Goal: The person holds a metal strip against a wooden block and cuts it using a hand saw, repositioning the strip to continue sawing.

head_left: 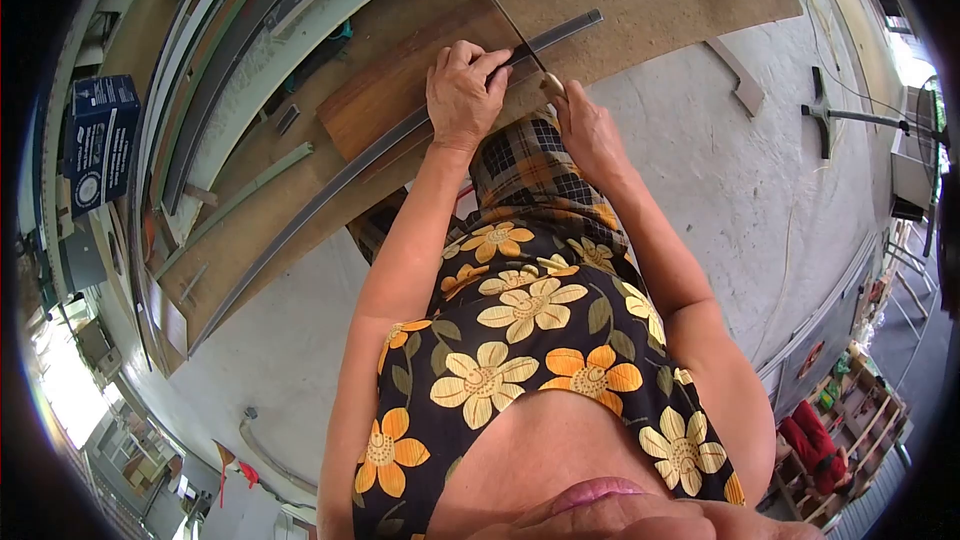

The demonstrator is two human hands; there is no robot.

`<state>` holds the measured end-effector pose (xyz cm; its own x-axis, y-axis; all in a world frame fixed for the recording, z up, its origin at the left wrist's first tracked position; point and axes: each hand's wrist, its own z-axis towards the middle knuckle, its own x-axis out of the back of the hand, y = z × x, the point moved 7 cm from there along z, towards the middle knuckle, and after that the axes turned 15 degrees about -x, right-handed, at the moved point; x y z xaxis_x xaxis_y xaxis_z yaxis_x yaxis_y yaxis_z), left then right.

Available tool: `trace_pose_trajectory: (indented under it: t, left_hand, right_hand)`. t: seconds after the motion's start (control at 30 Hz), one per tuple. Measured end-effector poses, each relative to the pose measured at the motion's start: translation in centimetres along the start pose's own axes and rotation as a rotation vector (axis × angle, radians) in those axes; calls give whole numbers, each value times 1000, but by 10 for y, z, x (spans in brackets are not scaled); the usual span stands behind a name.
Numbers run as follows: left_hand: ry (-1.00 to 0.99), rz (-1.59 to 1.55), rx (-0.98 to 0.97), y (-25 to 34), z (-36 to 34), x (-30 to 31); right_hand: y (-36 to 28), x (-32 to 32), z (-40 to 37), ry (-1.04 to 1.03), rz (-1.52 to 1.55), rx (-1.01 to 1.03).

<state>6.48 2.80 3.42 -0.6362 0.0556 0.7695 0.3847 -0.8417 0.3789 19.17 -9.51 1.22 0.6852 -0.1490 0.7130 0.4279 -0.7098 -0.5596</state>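
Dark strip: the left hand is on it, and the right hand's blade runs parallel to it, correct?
No: the blade crosses the strip, as the head view shows. The left hand is on the strip and the right hand holds the blade's handle.

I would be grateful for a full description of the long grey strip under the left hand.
The narrow strip is dark grey with paler edges, possibly plastic or metal. It slants across a reddish-brown board, extending past it both ways. The left hand holds it near its upper end, where a thin blade crosses it. Any cut is too small to see.
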Motion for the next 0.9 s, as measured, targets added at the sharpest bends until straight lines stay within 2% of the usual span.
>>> trace_pose_trajectory:
  t: [0.2,0.4,0.7,0.8,0.9]
  left_hand:
    - [0,7,-9,-1,1,0]
    - [-7,3,1,0,1,1]
    - [-18,-6,10,-1,2,2]
    - [-8,-17,5,-1,1,0]
    - [-3,-6,9,-2,0,1]
  right_hand:
    - [49,4,-49,-50,28,-98]
    - [-7,1,4,8,15,35]
    - [47,6,-51,-48,21,-79]
    - [20,6,-20,-33,-45,-61]
    - [-10,4,4,-13,18,55]
